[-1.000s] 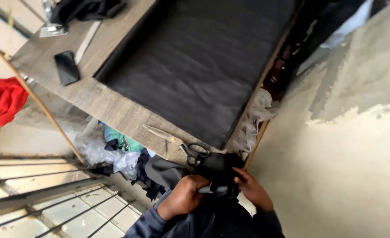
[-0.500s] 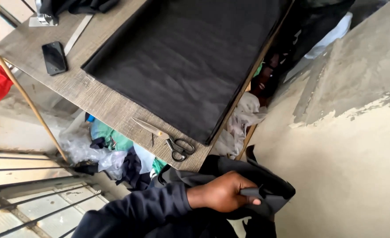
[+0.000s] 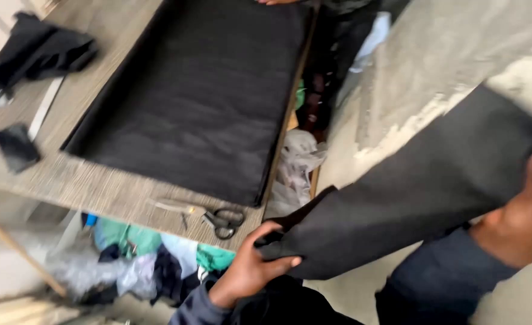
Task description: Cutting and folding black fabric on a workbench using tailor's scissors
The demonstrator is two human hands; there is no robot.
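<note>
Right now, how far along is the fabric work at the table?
Looks done: a large dark fabric sheet lies spread flat on the wooden table, and the scissors rest near its front edge. In hand: the left hand and right hand stretch a dark fabric strip between them, beside the table. Left: that strip is not yet laid down.

The right hand (image 3: 528, 210) is smeared by motion and cut off at the frame's right edge, its fingers indistinct. The black cloth strip (image 3: 422, 198) hides the left hand (image 3: 251, 271) fingertips. At the top edge, someone's fingers (image 3: 276, 2) barely show.
</note>
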